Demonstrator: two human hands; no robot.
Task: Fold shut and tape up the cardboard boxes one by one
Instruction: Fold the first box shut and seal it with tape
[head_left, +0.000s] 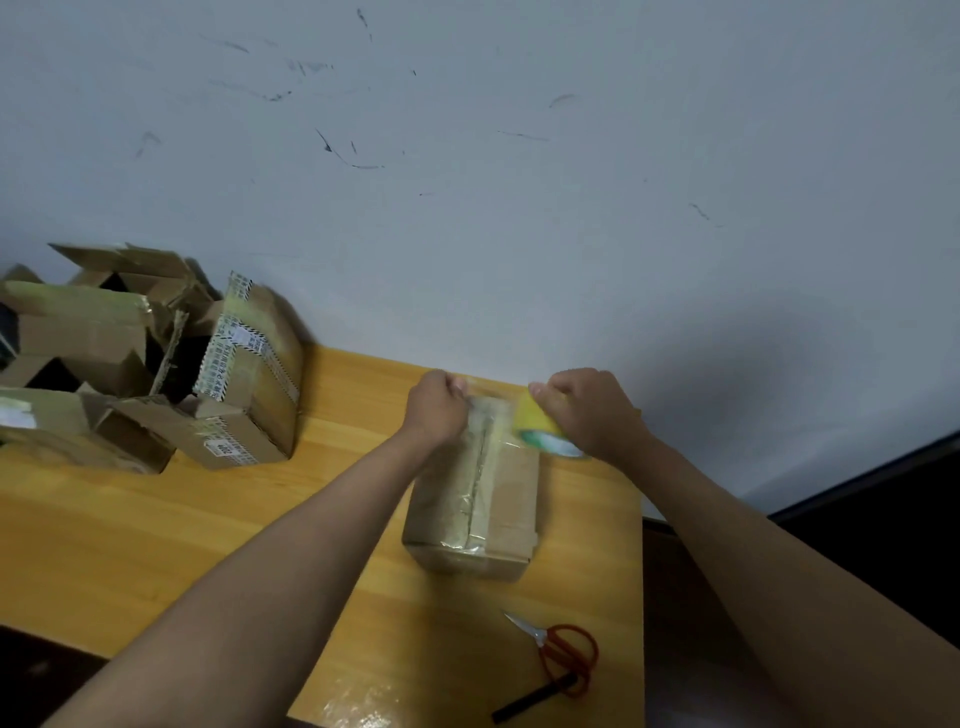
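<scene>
Stretching tape across closed brown cardboard box (475, 499) on wooden tabletop (322, 499): left hand (439, 410) pinches free end at far edge as anchor; right hand (587, 410) clasps yellow tape roll (540, 426), keeping strip taut. Orange-handled scissors (558, 652) near for cutting.

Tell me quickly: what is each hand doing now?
Left hand: closed, pinching the tape end at the box's far edge.
Right hand: closed around the tape roll.

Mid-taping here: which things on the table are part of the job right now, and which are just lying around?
In use: box being taped; tape roll in right hand; left hand pinching the tape end; open boxes waiting at far left; scissors, likely for cutting.

Idle: black stick beside scissors.
</scene>
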